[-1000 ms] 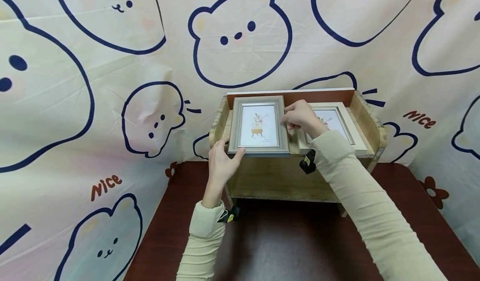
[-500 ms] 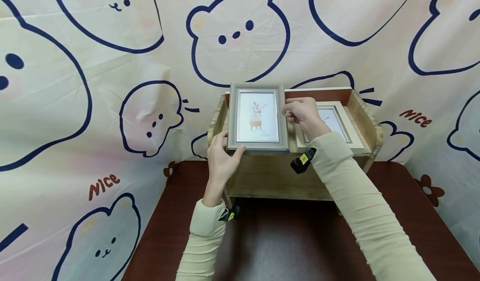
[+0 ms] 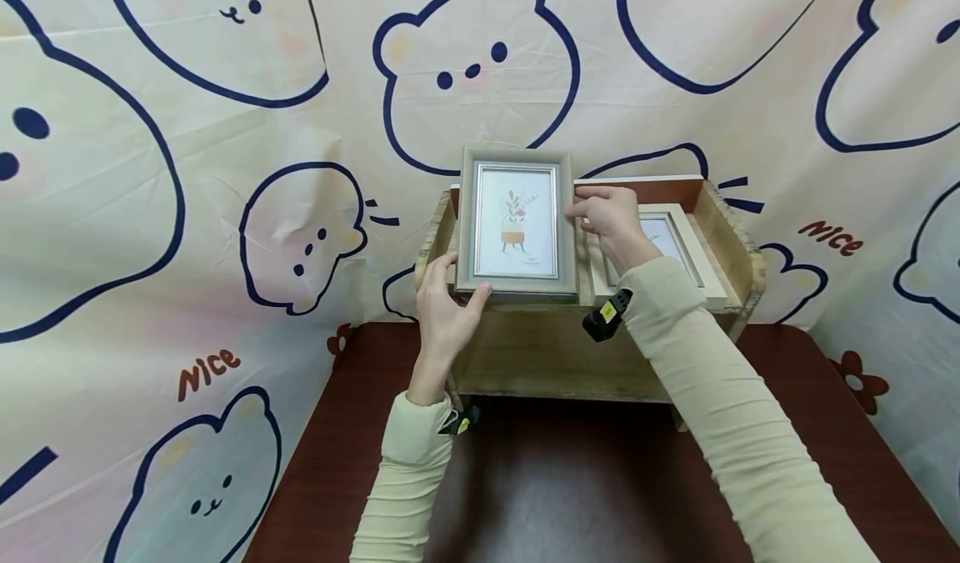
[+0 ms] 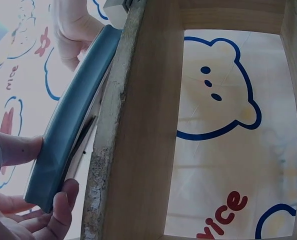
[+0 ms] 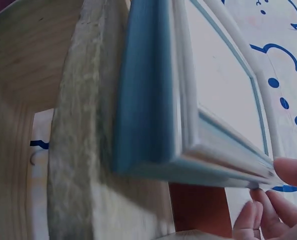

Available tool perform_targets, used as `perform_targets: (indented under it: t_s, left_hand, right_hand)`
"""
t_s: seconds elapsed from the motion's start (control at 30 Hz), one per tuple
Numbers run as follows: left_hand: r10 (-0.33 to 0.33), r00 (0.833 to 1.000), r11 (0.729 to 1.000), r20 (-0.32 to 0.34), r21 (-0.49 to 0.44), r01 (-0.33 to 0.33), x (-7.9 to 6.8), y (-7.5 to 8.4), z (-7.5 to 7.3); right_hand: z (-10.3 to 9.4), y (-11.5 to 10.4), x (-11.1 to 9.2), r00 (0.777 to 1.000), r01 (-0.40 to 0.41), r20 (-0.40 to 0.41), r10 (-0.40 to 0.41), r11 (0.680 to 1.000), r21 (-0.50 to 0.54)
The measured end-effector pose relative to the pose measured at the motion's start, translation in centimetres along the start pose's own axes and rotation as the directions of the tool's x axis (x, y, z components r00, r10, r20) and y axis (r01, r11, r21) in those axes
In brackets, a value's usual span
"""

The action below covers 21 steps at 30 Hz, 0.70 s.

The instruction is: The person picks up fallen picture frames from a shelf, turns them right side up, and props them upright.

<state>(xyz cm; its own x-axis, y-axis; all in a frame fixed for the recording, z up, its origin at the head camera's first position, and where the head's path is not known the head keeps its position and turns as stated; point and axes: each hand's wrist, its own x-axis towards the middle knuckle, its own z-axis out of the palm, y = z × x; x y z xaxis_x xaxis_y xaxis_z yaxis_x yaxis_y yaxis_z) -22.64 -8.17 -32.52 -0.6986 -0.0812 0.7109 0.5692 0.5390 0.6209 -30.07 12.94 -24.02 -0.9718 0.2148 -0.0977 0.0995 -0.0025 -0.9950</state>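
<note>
Both hands hold a grey picture frame with a potted-plant print, tilted up on the top of a small wooden shelf. My left hand grips its lower left corner, thumb in front and fingers behind, as the left wrist view also shows. Behind the frame's edge there, a dark strip stands out. My right hand pinches the frame's right side; in the right wrist view its fingertips meet that side. Just right of it lies a cream picture frame, partly covered by the right hand and wrist.
The shelf has raised sides and a reddish-brown back board. It stands on a dark red-brown table. A cloth backdrop with cartoon bears hangs close behind and to both sides.
The grey frame's top has risen, so it has gone from lying nearly flat to standing more steeply. Both hands keep their hold and have shifted slightly upward with it.
</note>
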Motion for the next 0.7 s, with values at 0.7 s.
perform_targets:
  t_s: [0.7]
  left_hand:
    - [-0.018, 0.998, 0.999, 0.059, -0.029, 0.02, 0.8, -1.1, 0.4]
  right_hand:
    - [0.0, 0.1, 0.2, 0.992, 0.109, 0.058, -0.108, 0.994, -0.017]
